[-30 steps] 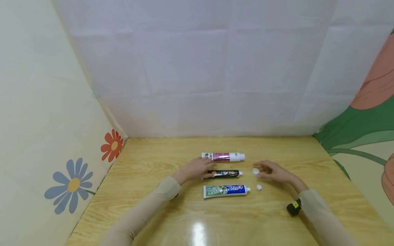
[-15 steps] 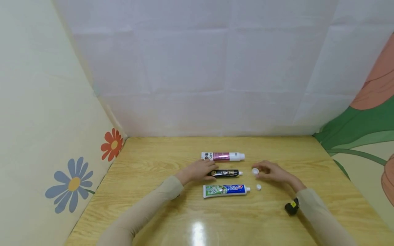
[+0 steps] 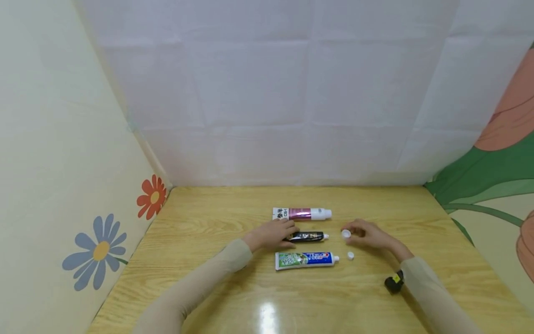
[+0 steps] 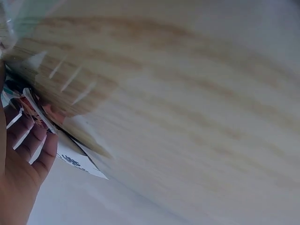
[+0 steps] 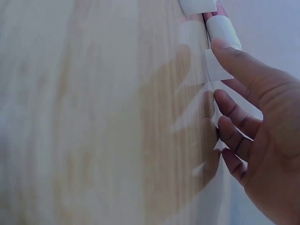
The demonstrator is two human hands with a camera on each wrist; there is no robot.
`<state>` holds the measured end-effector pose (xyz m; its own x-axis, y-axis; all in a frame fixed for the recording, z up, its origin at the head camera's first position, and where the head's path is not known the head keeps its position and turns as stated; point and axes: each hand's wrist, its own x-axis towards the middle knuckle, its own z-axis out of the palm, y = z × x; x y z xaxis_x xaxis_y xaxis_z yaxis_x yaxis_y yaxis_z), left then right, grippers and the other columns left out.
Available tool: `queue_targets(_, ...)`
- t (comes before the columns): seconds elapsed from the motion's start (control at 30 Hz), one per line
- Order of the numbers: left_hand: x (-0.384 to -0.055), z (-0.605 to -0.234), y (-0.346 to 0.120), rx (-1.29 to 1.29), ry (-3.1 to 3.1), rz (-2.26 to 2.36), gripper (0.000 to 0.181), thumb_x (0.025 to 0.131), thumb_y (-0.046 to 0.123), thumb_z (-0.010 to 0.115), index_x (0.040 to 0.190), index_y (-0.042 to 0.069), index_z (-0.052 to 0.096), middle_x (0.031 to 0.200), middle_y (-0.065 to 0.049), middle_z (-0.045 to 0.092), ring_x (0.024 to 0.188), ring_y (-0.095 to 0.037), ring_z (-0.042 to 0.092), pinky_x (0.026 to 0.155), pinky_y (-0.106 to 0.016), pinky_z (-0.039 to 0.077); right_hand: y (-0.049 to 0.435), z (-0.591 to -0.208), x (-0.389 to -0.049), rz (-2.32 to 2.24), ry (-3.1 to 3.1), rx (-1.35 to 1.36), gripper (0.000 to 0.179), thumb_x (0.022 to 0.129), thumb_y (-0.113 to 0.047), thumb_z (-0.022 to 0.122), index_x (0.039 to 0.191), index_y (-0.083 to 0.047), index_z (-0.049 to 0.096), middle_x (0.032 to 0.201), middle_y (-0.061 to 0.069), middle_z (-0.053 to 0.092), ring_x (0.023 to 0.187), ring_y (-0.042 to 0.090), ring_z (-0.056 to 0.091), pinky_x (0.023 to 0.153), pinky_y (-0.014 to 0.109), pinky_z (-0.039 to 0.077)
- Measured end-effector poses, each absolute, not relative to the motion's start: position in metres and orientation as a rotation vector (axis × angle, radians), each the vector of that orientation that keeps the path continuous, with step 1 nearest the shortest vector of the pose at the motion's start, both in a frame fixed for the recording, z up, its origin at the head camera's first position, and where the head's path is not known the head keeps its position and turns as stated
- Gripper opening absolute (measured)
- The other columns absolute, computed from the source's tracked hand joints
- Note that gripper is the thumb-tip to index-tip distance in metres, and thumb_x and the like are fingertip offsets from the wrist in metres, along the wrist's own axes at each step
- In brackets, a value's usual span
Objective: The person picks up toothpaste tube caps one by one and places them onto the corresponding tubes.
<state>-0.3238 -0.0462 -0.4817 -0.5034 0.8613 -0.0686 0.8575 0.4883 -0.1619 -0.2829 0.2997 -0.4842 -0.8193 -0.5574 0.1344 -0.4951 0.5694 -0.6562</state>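
Note:
My left hand [image 3: 271, 233] lies over the tail end of a black toothpaste tube [image 3: 309, 236], thumb on the near side and fingers on the far side. The tube lies flat, its bare white nozzle facing right. At right, my right hand [image 3: 367, 234] pinches a white round toothpaste cap [image 3: 346, 234] between thumb and index finger; the right wrist view has this cap [image 5: 222, 32] at the thumb tip, other fingers loosely bent. A smaller white cap [image 3: 351, 255] sits nearer on the table, beyond the nozzle of a blue-and-green toothpaste tube [image 3: 306, 260].
Behind the black tube lies a white-and-pink toothpaste tube [image 3: 300, 214], its white end facing right. All three tubes lie roughly parallel on the glossy wooden table [image 3: 217, 297]. A white cloth wall [image 3: 267, 116] rises at the table's back edge.
My left hand has slid slightly right along the black tube, covering more of its tail. The right hand's index finger and thumb have drawn in on the larger cap. Tubes and caps keep their places.

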Motion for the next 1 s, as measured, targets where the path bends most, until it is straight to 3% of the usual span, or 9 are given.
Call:
queue_targets(0.23,-0.33,-0.489,-0.045,-1.603,-2.617,0.213,0.059,0.093,0.055,0.037,0.133,0.013,0.046,0.119,-0.002,0.051,0.105,-0.014,0.052,0.094,-0.028,0.045,0.307,-0.503,-0.296,-1.057,2.734,-0.884,0.035,0.086,-0.023,0.066,0.118,-0.01,0.06,0.095,0.002,0.056,0.079,0.01,0.046,0.067,0.021,0.04)
queue_targets(0.5,-0.333,-0.49,-0.042,-1.64,-2.577,0.24,0.056,0.094,0.053,0.038,0.127,0.011,0.051,0.113,-0.001,0.053,0.097,-0.01,0.052,0.091,-0.023,0.045,0.306,-0.5,-0.296,-1.069,2.711,-0.804,0.033,0.086,-0.031,0.065,0.116,-0.017,0.061,0.096,-0.004,0.056,0.08,0.008,0.047,0.069,0.023,0.042)
queue_targets(1.0,-0.332,-0.489,-0.036,-1.579,-2.658,0.219,0.047,0.097,0.046,0.039,0.124,0.009,0.05,0.115,-0.003,0.052,0.1,-0.012,0.053,0.093,-0.025,0.045,0.307,-0.503,-0.298,-1.057,2.742,-0.851,0.031,0.086,-0.027,0.066,0.114,-0.013,0.062,0.094,-0.002,0.058,0.078,0.007,0.049,0.067,0.022,0.043)
